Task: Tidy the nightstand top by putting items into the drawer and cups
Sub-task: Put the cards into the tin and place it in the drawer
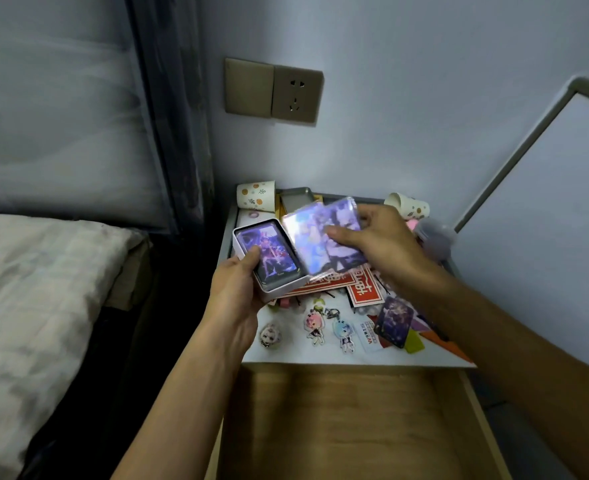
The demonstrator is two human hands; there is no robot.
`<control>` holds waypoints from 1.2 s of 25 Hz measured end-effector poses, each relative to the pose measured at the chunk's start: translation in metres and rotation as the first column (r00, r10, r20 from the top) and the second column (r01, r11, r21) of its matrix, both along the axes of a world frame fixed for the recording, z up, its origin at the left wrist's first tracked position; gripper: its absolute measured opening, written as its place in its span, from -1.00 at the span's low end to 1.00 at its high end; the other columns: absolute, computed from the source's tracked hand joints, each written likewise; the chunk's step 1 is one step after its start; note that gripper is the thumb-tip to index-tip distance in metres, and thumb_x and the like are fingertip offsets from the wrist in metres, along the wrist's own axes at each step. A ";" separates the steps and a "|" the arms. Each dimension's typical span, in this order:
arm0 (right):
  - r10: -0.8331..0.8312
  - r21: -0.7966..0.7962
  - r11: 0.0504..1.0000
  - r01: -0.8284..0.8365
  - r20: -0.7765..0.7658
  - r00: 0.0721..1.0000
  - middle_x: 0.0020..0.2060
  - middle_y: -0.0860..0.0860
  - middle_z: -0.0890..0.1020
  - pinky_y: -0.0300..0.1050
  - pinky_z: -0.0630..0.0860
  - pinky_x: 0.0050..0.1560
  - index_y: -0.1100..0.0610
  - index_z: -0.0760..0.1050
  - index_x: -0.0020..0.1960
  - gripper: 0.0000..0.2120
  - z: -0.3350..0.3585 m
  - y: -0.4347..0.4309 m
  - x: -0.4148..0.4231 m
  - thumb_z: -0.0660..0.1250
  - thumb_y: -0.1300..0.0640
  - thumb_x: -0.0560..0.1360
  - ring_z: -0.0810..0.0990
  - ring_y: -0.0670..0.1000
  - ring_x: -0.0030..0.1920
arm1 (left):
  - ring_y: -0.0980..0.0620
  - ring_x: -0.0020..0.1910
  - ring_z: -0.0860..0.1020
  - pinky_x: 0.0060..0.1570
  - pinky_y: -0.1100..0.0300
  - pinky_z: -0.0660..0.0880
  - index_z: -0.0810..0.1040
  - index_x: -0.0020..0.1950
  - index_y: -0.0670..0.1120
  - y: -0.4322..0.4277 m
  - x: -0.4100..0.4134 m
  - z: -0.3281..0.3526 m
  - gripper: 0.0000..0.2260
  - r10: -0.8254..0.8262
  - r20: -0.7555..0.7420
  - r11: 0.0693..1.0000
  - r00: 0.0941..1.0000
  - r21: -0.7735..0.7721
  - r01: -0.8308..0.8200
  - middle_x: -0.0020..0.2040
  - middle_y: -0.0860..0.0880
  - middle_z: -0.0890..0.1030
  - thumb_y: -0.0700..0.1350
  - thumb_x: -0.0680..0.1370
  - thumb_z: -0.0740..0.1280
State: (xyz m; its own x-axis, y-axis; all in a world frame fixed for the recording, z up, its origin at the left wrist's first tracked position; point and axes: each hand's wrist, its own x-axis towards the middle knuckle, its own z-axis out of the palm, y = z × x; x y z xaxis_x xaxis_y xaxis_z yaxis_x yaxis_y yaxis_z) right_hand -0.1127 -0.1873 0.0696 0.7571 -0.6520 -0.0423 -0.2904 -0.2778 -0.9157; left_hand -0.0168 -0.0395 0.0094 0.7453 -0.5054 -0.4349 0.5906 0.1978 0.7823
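Note:
My left hand (237,285) grips a small white box (269,259) with a purple picture card on top, held above the left side of the nightstand top (286,355). Beside the box, my right hand (376,244) pinches a few glossy sleeved cards (315,233), fanned and tilted. Two patterned paper cups lie on their sides at the back, one at the left (255,197) and one at the right (409,204). The wooden drawer (348,420) stands pulled open below the top, with nothing visible inside.
Acrylic charms (327,327), red stickers (364,289), a dark card (394,322) and coloured paper scraps litter the top. A grey tin lid (296,199) lies at the back, a blurred purple object (433,237) at the right. A bed (37,289) borders the left, a wall socket (296,95) is above.

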 end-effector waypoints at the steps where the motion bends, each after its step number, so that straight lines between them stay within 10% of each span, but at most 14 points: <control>1: 0.030 0.041 0.999 -0.029 -0.018 0.999 -0.11 0.04 0.72 -0.09 0.65 -0.12 0.12 0.60 0.02 -0.86 0.001 0.004 0.007 0.44 0.24 0.47 0.72 -0.01 -0.17 | -0.03 -0.35 0.67 -0.27 0.01 0.60 0.51 0.24 -0.29 -0.002 -0.002 0.000 -0.73 -0.012 0.011 1.000 1.000 -0.006 0.012 -0.20 -0.11 0.72 -0.14 0.64 0.24; 16: -0.016 -0.168 0.986 -0.018 -0.195 0.981 -0.07 0.05 0.67 -0.07 0.61 -0.11 0.10 0.52 0.00 -0.96 -0.021 0.023 0.031 0.29 0.16 0.58 0.67 0.03 -0.14 | -0.12 -0.38 0.64 -0.50 0.09 0.57 0.52 0.12 -0.30 -0.006 -0.013 0.000 -0.84 -0.063 0.035 0.996 0.997 -0.055 0.065 -0.22 -0.19 0.69 -0.23 0.60 0.28; 22: -0.004 -0.086 0.996 -0.008 -0.143 0.990 -0.13 0.04 0.69 -0.16 0.61 -0.20 0.15 0.58 0.01 -0.89 -0.014 0.020 0.036 0.38 0.14 0.53 0.69 0.00 -0.20 | -0.16 -0.26 0.66 -0.01 -0.25 0.53 0.53 0.17 -0.33 -0.009 -0.016 0.002 -0.79 -0.108 0.019 0.992 0.994 -0.066 0.109 -0.15 -0.22 0.70 -0.24 0.60 0.28; 30: 0.002 -0.316 0.944 -0.097 -0.289 0.957 -0.17 -0.04 0.62 -0.25 0.44 -0.32 0.06 0.55 -0.07 -0.85 -0.022 0.021 0.037 0.44 0.00 0.47 0.60 -0.09 -0.22 | -0.15 -0.28 0.68 0.00 -0.27 0.52 0.54 0.15 -0.31 -0.009 -0.017 0.002 -0.82 -0.110 0.001 0.989 0.994 -0.101 0.109 -0.16 -0.23 0.70 -0.24 0.61 0.27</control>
State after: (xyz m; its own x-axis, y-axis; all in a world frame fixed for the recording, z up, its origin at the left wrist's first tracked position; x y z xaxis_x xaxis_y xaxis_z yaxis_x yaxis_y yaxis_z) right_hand -0.0760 -0.1662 0.0472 0.7766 -0.6280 -0.0505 -0.5000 -0.5656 -0.6558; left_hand -0.0335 -0.0481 0.0112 0.6811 -0.6253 -0.3809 0.6165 0.2090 0.7591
